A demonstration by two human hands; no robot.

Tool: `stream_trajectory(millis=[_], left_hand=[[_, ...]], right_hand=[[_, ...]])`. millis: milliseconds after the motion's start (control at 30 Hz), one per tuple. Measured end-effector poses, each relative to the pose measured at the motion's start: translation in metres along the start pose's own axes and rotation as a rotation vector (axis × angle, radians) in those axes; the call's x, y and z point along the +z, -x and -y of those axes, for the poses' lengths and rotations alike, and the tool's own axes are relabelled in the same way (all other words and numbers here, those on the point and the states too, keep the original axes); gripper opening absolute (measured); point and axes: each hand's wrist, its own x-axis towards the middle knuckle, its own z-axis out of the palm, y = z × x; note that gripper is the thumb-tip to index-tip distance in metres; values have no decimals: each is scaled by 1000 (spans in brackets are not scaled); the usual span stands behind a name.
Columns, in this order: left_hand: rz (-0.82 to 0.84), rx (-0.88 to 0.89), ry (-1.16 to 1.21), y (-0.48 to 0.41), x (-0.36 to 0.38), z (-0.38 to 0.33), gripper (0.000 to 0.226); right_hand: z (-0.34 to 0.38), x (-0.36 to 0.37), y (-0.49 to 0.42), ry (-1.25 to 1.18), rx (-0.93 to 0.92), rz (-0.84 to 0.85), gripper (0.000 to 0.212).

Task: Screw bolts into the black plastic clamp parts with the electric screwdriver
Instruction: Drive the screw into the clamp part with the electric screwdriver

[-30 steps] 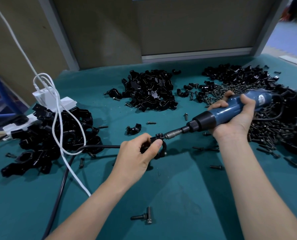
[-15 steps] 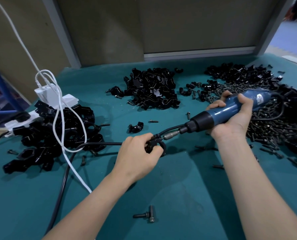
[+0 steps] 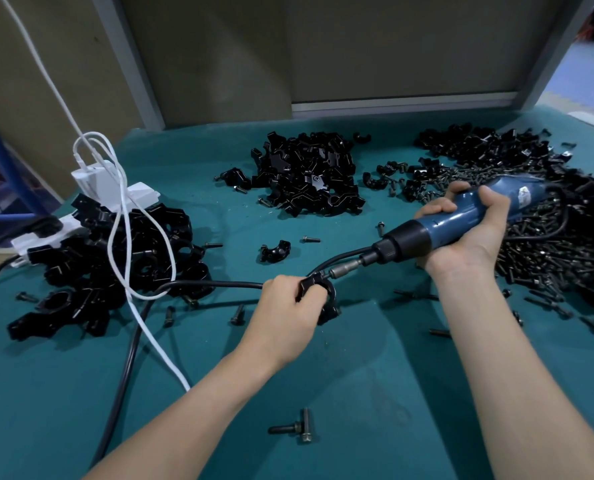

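You are at the driving step. Your left hand (image 3: 288, 317) has its fingers and thumb curled tight round one black clamp part (image 3: 327, 301), held low near the middle of the teal table (image 3: 375, 382); I cannot tell whether it rests on the cloth. Your right hand (image 3: 468, 237) is wrapped fully round the blue barrel of the electric screwdriver (image 3: 451, 221), and its metal bit (image 3: 340, 270) meets the clamp's upper lug. The bolt is hidden at that joint, so its depth cannot be read. The screwdriver's long axis runs from upper right, above the heap of loose bolts (image 3: 545, 261), down to lower left, with the nose aimed at your left hand and tipped slightly downward. The clamp's curved back bulges toward your right arm. The next move likely calls for a steady push straight along that axis, with your left hand bracing the clamp against twisting so the bit does not slip off the head. Watch the black cord (image 3: 219, 284), which passes just beside the bit and your knuckles.
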Motion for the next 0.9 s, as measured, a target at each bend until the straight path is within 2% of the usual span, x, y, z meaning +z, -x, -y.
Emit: stream_trajectory(millis=[133, 367, 533, 700, 900], left_hand=[[32, -73, 129, 2, 2, -1, 25], [51, -72, 160, 1, 1, 0, 31], [90, -130, 264, 2, 2, 1, 35], [144, -172, 326, 1, 5, 1, 27], [185, -182, 350, 1, 5, 0, 36]], right_hand=[[3, 4, 2, -4, -3, 66, 10], [1, 4, 3, 5, -3, 85, 9], [3, 5, 4, -11, -7, 206, 12], [7, 4, 3, -46, -1, 302, 11], [8, 5, 0, -74, 4, 402, 13]])
